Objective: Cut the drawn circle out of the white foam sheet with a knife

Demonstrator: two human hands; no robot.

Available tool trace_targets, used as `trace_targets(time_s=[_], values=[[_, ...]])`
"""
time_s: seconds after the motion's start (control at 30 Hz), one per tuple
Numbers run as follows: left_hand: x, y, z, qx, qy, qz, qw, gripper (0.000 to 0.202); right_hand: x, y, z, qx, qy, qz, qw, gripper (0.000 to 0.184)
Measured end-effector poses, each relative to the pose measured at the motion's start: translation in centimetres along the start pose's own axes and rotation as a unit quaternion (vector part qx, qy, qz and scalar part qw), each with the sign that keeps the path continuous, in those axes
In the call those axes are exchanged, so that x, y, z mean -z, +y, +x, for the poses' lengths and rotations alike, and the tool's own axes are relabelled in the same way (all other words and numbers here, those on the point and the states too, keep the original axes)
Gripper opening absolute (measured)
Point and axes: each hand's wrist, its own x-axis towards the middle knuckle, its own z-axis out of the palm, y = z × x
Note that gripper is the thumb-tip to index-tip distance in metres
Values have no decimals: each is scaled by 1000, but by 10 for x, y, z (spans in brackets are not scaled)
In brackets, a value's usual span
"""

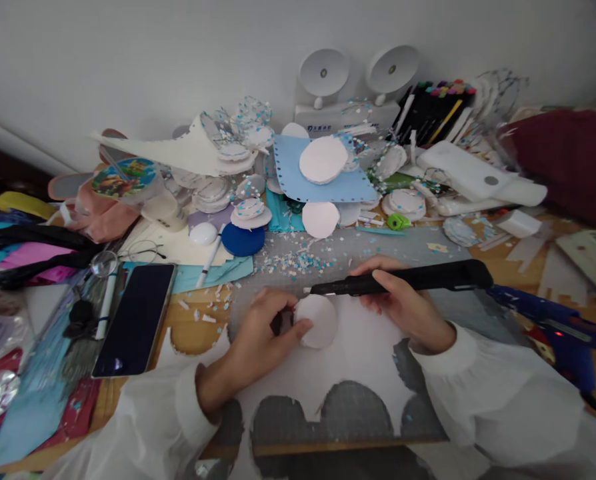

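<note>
A round white paper disc [317,322] is pinched by its left edge between the thumb and fingers of my left hand [258,343]. My right hand [403,297] is closed around a long black hand tool [423,277] with a narrow tip; its exact kind cannot be made out. That tip reaches the disc's upper edge, close to my left fingertips. Beneath both hands lies a white sheet [363,353] with round cut-outs along its edges, resting on a grey cutting mat [361,408].
Small blue and white paper bits [303,260] are scattered behind my hands. A phone [137,320] lies at left, a blue glue gun [558,333] at right. Behind stand stacked paper discs, a light blue sheet [288,173] with punched edges, a twin-head lamp [348,117] and markers [441,113].
</note>
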Motion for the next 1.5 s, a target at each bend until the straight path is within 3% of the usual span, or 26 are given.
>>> trace_targets(time_s=[0.17, 0.47, 1.07, 1.5], values=[[1, 0, -1, -7, -2, -38, 999, 14, 3, 2, 0, -16, 44, 3, 999, 20], [2, 2, 0, 8, -23, -47, 999, 14, 8, 4, 2, -36, 9, -50, 998, 21], [-4, -6, -2, 29, -51, -42, 997, 12, 1, 1, -1, -68, 58, -47, 995, 22], [-2, -4, -3, 26, -62, -62, 996, 13, 2, 3, 1, -83, 51, -46, 994, 25]])
